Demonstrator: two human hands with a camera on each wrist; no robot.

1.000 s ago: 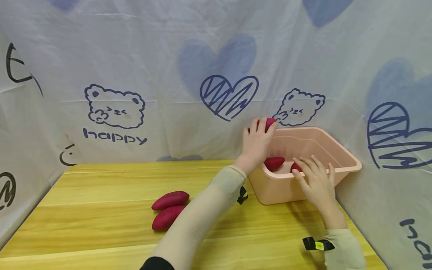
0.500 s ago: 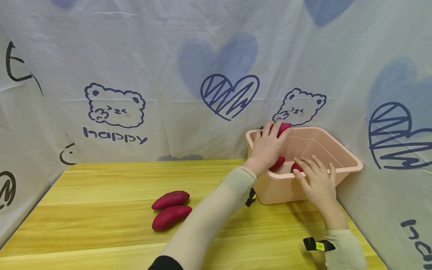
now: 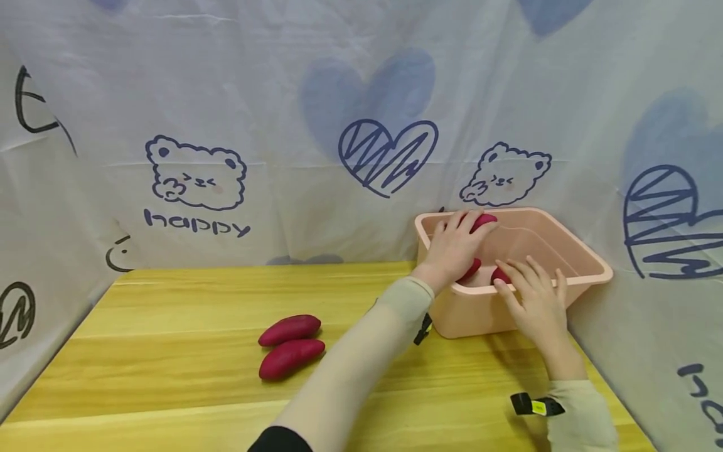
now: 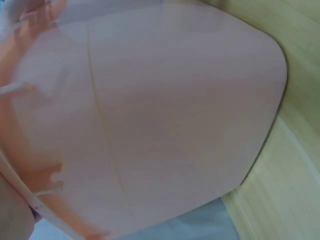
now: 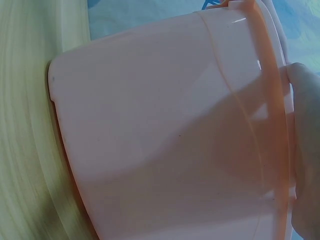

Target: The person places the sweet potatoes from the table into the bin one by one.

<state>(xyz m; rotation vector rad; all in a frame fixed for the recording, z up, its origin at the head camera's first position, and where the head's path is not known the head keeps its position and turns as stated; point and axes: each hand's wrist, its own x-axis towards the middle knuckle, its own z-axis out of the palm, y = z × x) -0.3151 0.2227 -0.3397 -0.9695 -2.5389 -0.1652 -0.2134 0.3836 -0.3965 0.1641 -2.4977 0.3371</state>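
A red-purple sweet potato [image 3: 484,221] is held in my left hand [image 3: 454,248], inside the left end of a pink plastic bin [image 3: 480,317]. Beneath it another sweet potato [image 3: 471,269] lies in the bin, partly covered by that hand. My right hand [image 3: 533,301] is at the bin's near rim with its fingers spread and loosely bent. Close to its fingertips, a third sweet potato [image 3: 499,275] shows inside the bin. Both wrist views are mostly filled by the bin's outer wall [image 4: 165,115], and the right hand [image 5: 306,150] appears along the rim.
Two more sweet potatoes [image 3: 290,330] lie side by side on the yellow wood-grain table [image 3: 169,326], left of my left forearm. A pale printed cloth [image 3: 282,125] hangs behind the table and along its sides. Black straps [image 3: 536,405] circle the wrists.
My left hand has moved right and slightly down with the sweet potato, from the bin's left rim to inside it. The right hand has stayed nearly still.
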